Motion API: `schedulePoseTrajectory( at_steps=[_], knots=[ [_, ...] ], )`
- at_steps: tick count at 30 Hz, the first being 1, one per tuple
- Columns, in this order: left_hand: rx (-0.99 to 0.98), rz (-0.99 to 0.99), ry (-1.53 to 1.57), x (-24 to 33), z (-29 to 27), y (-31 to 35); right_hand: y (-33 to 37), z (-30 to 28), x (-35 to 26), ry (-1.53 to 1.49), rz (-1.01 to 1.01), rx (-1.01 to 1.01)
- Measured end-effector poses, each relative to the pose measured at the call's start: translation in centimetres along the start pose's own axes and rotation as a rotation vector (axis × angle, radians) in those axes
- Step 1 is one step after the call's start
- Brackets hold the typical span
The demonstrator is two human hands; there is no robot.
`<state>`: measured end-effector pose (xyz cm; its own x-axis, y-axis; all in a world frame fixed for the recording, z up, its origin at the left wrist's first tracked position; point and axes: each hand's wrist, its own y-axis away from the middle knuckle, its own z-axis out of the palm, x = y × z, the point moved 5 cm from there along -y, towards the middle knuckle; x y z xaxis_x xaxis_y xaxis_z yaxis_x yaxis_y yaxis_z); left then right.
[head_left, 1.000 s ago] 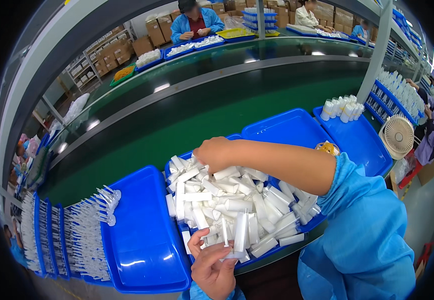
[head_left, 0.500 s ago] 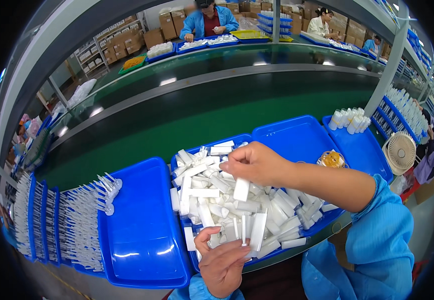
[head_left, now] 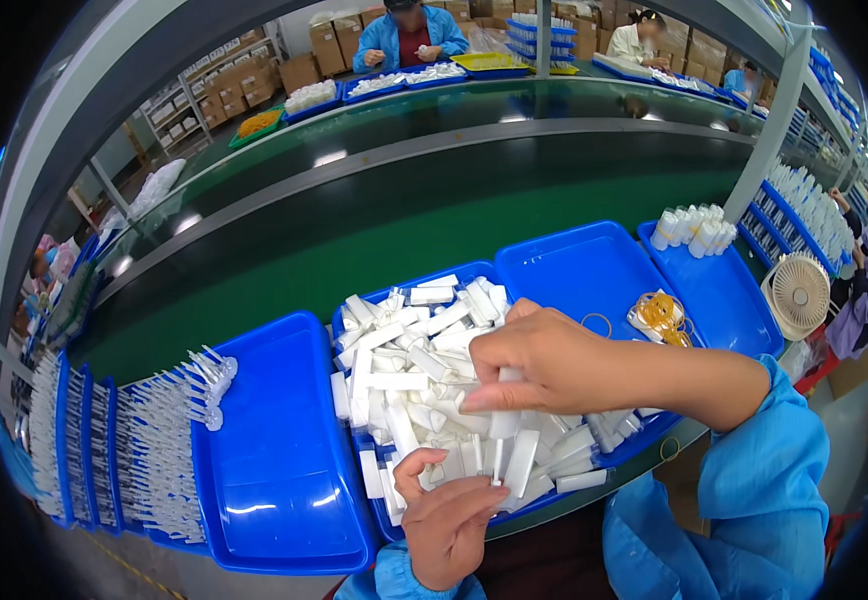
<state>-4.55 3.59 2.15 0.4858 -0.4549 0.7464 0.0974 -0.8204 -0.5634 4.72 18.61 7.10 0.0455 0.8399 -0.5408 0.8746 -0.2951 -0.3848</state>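
My left hand [head_left: 446,525] is low over the near side of a blue tray [head_left: 362,470] heaped with white plastic pieces [head_left: 399,380]. Its thumb and fingers pinch a thin white stick [head_left: 497,462] that points up. Just above it, my right hand [head_left: 534,365] grips a white rectangular tube [head_left: 504,425] between thumb and bent fingers, its lower end hanging down close to the stick. Whether the tube and stick touch cannot be told. Many of the heaped pieces are oblong white tubes with clear ends.
At left stand a blue tray [head_left: 274,450] and racks of upright white sticks [head_left: 159,450]. To the right are another blue tray [head_left: 574,260], rubber bands [head_left: 662,315], bundled white tubes [head_left: 694,230] and a fan [head_left: 797,297]. A green conveyor belt [head_left: 404,220] runs beyond; co-workers sit across it.
My right hand has come down and nearer to my left hand, carrying the white tube toward the stick. My left hand has hardly moved.
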Motion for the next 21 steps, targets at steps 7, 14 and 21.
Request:
schedulePoseTrajectory(
  at_steps=[7, 14, 21],
  knots=[
    [-0.017, 0.19, -0.008, 0.5, 0.5, 0.8, 1.4, 0.2, 0.3, -0.399, 0.369, -0.141],
    [-0.049, 0.088, -0.103, 0.5, 0.6, 1.3, 2.1, 0.4, -0.7, -0.374, 0.43, -0.098],
    [0.087, 0.068, -0.074, 0.0, -0.1, 0.9, 2.5, 1.8, -1.5, -0.379, 0.337, -0.102]
  ],
)
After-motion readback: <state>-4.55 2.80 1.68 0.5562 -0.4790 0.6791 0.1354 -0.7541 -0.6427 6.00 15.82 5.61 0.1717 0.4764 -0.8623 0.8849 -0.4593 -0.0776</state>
